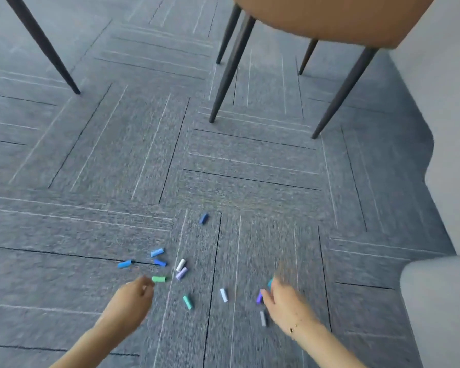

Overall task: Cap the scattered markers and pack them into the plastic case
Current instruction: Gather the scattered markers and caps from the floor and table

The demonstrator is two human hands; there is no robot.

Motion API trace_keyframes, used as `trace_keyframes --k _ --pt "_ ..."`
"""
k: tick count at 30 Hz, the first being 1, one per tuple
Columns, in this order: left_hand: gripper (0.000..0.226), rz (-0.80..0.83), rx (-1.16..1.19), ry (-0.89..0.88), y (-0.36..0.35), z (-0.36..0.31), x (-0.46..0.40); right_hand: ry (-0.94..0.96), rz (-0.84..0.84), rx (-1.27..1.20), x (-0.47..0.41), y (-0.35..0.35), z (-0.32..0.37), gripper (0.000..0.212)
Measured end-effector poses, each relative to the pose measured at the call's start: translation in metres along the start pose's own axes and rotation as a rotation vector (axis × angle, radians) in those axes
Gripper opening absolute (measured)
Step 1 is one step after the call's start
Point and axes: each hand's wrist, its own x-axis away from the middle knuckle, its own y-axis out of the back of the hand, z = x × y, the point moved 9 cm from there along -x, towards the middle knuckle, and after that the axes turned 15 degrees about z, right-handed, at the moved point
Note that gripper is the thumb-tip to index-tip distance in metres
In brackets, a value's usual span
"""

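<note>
Several short marker caps lie scattered on the grey carpet: blue ones (157,252), a white one (181,264), a lilac one (181,273), a green one (158,279) and a teal one (187,302). My left hand (134,297) hovers with curled fingers just left of the green cap; motion blur hides whether it holds anything. My right hand (283,304) reaches down with fingers fairly straight, fingertips at a purple cap (259,297) and a turquoise cap (270,282). A grey cap (262,318) lies beside that wrist. No plastic case is in view.
A brown chair (329,17) on dark tapered legs (231,67) stands ahead, with another dark leg (41,43) at far left. A grey upholstered seat (441,301) fills the right edge. One blue cap (203,218) lies apart, farther out on the carpet.
</note>
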Motion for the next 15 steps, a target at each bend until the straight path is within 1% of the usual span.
trace_keyframes --k 1,3,4,6,9,11,12,13,15 --pt "0.015 -0.041 0.015 0.03 -0.013 0.007 -0.012 -0.037 -0.011 0.003 -0.018 -0.018 -0.009 0.046" --pt "0.01 -0.109 0.061 0.07 -0.041 0.022 -0.027 -0.113 -0.035 0.043 -0.047 -0.053 -0.024 0.061" --pt "0.009 -0.135 0.084 0.073 -0.054 0.028 -0.032 -0.104 -0.032 0.031 -0.057 -0.07 -0.027 0.063" --pt "0.011 -0.158 0.069 0.033 -0.074 0.033 -0.04 -0.033 -0.125 0.073 -0.064 -0.097 -0.027 0.064" --pt "0.025 -0.175 0.024 -0.047 -0.089 0.027 -0.045 0.038 -0.218 0.065 -0.053 -0.122 -0.035 0.06" --pt "0.035 -0.153 -0.023 -0.094 -0.098 0.015 -0.048 0.065 -0.244 0.043 -0.042 -0.125 -0.038 0.065" --pt "0.038 -0.146 -0.05 -0.103 -0.102 0.009 -0.053 0.071 -0.241 0.002 -0.039 -0.123 -0.04 0.063" --pt "0.039 -0.139 -0.086 -0.1 -0.106 0.002 -0.057 0.061 -0.226 -0.069 -0.039 -0.121 -0.043 0.053" --pt "0.033 -0.144 -0.152 -0.059 -0.112 -0.005 -0.065 0.012 -0.218 -0.174 -0.046 -0.114 -0.048 0.023"
